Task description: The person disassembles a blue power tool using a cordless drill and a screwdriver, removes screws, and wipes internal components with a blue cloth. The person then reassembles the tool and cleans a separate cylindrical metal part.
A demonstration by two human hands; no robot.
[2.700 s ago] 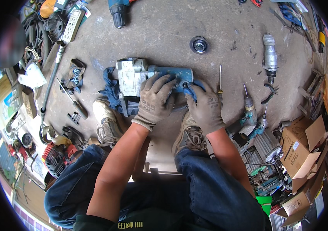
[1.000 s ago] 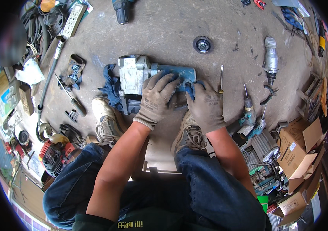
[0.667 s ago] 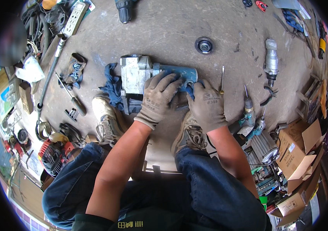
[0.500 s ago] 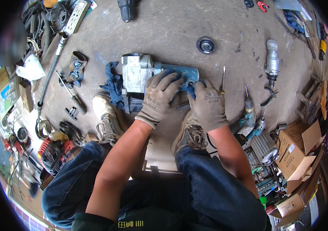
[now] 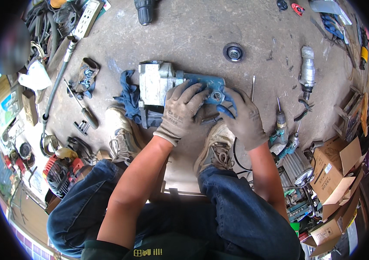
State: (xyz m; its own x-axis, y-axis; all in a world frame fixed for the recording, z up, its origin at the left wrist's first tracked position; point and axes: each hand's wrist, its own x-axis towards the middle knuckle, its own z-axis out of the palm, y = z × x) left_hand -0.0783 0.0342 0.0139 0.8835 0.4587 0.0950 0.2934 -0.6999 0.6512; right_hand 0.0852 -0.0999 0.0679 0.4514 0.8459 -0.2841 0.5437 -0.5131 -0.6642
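Note:
A power tool body (image 5: 155, 84) with a silver metal casing and a blue motor housing lies on its side on the floor in front of me. My left hand (image 5: 183, 106), in a grey-brown glove with blue palm, rests over the blue housing with its fingers curled onto it. At the housing's right end is my right hand (image 5: 241, 115), gloved alike, thumb and forefinger spread apart beside a round screw-like fitting (image 5: 217, 96); nothing shows between them. Part of the tool's dark handle is hidden behind my left hand. A blue rag (image 5: 128, 97) touches the silver end.
Beyond the tool lie a round black gear part (image 5: 234, 52) and small screws (image 5: 270, 56). A screwdriver (image 5: 253, 89), a cordless drill (image 5: 281, 123) and a silver cylinder assembly (image 5: 306, 69) are on the right, with cardboard boxes (image 5: 329, 173). Another screwdriver (image 5: 87, 115) lies left.
My right hand has drawn back to the right from the housing's end and its thumb and forefinger have parted, uncovering the round fitting. The left hand keeps its place on the tool.

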